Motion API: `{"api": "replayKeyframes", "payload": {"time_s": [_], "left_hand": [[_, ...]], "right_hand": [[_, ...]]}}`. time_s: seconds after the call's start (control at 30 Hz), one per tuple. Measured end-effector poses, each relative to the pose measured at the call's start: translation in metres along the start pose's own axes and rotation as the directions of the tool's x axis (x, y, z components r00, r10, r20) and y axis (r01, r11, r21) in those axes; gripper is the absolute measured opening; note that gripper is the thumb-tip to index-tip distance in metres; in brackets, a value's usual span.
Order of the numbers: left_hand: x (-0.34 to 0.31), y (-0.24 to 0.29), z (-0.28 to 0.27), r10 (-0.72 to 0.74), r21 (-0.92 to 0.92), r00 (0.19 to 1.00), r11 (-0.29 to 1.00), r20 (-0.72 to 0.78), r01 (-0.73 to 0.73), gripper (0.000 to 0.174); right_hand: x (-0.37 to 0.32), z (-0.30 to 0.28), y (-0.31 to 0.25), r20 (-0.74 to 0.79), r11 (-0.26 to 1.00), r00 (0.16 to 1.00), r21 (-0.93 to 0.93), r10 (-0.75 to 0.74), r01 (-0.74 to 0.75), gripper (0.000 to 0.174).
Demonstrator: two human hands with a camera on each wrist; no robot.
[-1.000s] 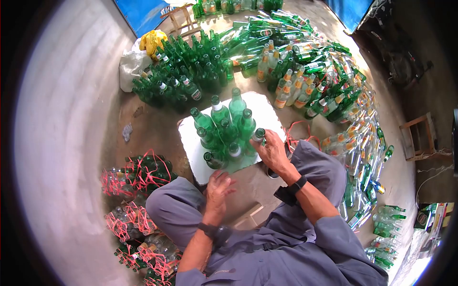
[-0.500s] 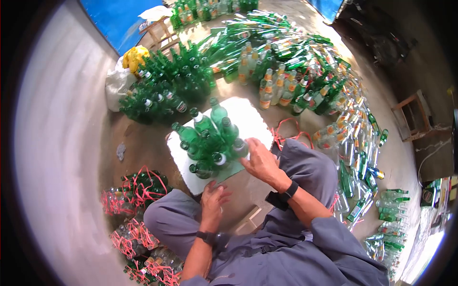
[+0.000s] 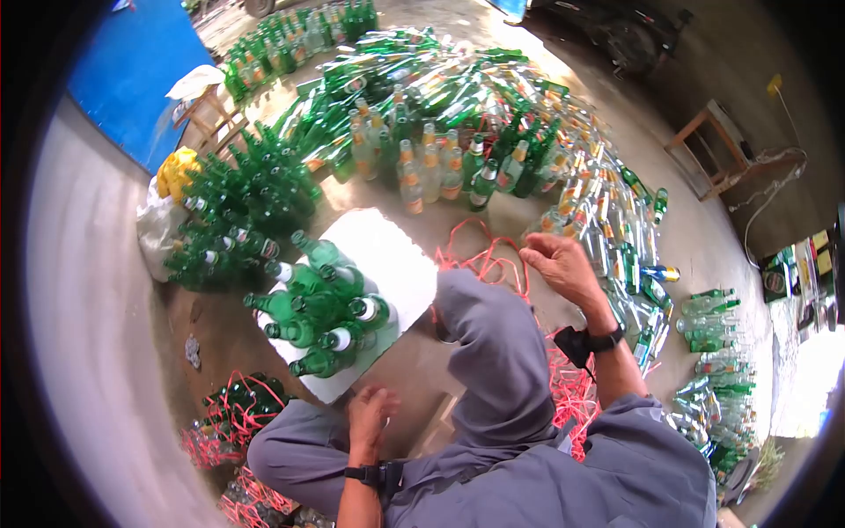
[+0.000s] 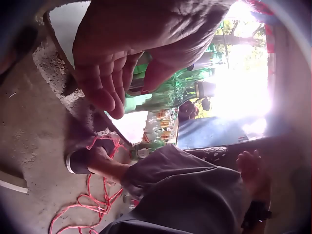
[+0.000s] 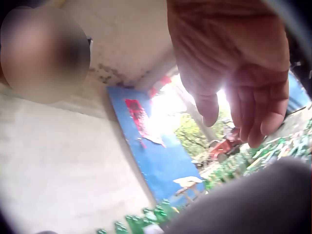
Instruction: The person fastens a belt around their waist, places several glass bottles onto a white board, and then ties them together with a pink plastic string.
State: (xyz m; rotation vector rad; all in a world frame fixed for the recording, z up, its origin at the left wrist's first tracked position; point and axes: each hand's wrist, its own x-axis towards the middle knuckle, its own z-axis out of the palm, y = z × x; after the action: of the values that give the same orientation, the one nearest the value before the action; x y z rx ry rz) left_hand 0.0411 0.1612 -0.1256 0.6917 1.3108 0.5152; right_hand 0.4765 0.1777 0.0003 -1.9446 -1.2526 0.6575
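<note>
A cluster of green glass bottles [image 3: 304, 286] stands on a white slab [image 3: 396, 255] in front of the person; one of them has a white neck label [image 3: 374, 308]. The left hand [image 3: 371, 414] hovers just off the slab's near edge, fingers loosely bent and holding nothing. In the left wrist view its thumb and fingers overlap the bottles behind. Out to the right, over the person's knee, the right hand [image 3: 565, 268] is raised with relaxed fingers and nothing in them. The right wrist view shows that palm [image 5: 229, 53] with its fingers hanging down.
A large heap of lying bottles [image 3: 466, 79] curves round the back and right side. Upright green bottles [image 3: 255, 189] crowd the far left. Pink twine [image 3: 484, 255] lies beside the slab, and twine-tied bottle bundles [image 3: 242, 405] sit at left. A wooden frame [image 3: 704, 150] stands at right.
The right hand has let go of a green bottle at the cluster's right side and moved away to the right. The head view has turned right; the left hand stays near the slab's edge.
</note>
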Motion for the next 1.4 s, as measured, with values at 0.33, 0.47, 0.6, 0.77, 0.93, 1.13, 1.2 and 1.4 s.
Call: {"api": "replayKeyframes", "payload": {"time_s": [0.33, 0.47, 0.6, 0.77, 0.93, 1.13, 1.2, 1.4], "left_hand": [[0.004, 0.000, 0.007, -0.096, 0.099, 0.995, 0.990, -0.014, 0.097, 0.025], [0.005, 0.001, 0.011, -0.114, 0.093, 0.993, 0.989, -0.015, 0.114, 0.026], [0.008, -0.004, 0.011, -0.128, 0.076, 0.992, 0.989, -0.006, 0.128, 0.026], [0.011, -0.009, 0.009, -0.148, 0.095, 0.989, 0.984, -0.005, 0.148, 0.026], [0.012, -0.007, 0.012, -0.130, 0.104, 0.991, 0.986, -0.015, 0.131, 0.029], [0.017, -0.008, 0.019, -0.146, 0.125, 0.989, 0.982, 0.021, 0.142, 0.028], [0.018, -0.007, 0.019, -0.158, 0.133, 0.987, 0.979, 0.039, 0.152, 0.029], [0.017, -0.003, 0.024, -0.172, 0.150, 0.983, 0.975, 0.057, 0.162, 0.030]], "right_hand": [[-0.066, 0.147, 0.244, 0.314, 0.909, 0.894, -0.367, 0.320, -0.196, 0.042], [-0.074, 0.183, 0.236, 0.359, 0.935, 0.880, -0.281, 0.311, -0.216, 0.045], [-0.060, 0.232, 0.273, 0.261, 0.987, 0.959, -0.144, 0.109, -0.073, 0.045], [-0.003, 0.215, 0.213, 0.420, 0.985, 0.895, -0.140, 0.150, -0.099, 0.046], [0.039, 0.246, 0.234, 0.336, 0.990, 0.939, -0.138, 0.073, -0.028, 0.046], [0.073, 0.258, 0.234, 0.438, 0.987, 0.894, -0.161, 0.091, -0.021, 0.047], [0.071, 0.266, 0.241, 0.451, 0.987, 0.891, -0.160, 0.057, 0.018, 0.047], [0.058, 0.270, 0.257, 0.298, 0.979, 0.954, -0.182, -0.036, 0.094, 0.049]]}}
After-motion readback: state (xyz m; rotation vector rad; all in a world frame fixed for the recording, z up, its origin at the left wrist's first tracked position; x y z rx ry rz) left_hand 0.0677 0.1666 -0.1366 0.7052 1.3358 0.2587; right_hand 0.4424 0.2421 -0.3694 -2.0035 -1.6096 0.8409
